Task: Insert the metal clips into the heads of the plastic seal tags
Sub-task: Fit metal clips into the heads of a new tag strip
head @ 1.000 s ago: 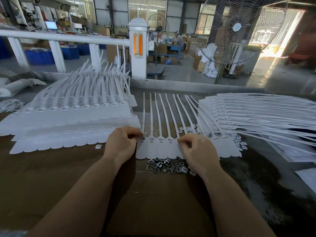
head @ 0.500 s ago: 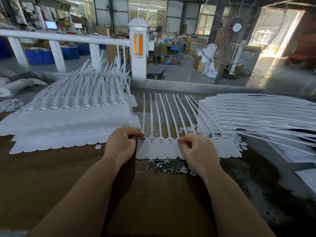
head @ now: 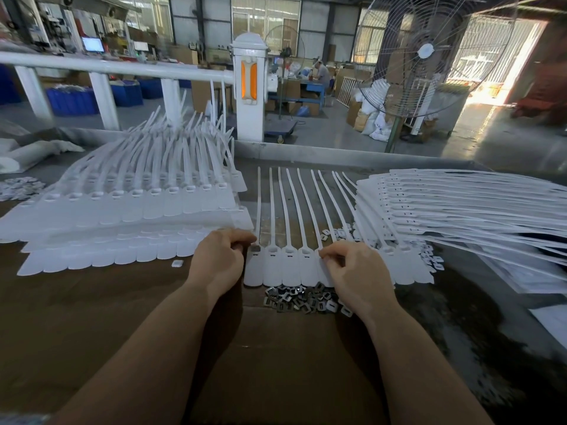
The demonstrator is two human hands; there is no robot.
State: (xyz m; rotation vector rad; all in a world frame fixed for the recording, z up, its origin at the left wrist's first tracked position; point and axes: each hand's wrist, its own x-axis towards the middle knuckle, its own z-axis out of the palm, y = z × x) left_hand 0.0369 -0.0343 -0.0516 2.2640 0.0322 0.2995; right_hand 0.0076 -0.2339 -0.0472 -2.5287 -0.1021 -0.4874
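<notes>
Left hand [head: 219, 257] pinches at the leftmost head of the row of seal tags [head: 283, 265], where a clip already looks seated — right hand [head: 352, 271] curled on a head further right, contents hidden — and the pile of metal clips [head: 302, 297] just below the row means plenty remains.

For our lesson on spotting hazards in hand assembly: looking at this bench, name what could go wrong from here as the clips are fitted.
1. The pile of metal clips lies loose right under the right hand; a wrist sweep could scatter them.
2. The left hand works at the end tag of the row of seal tags; pushing there might shift the row out of line.
3. Stray caps lie near the right stack and could get mixed in.
</notes>
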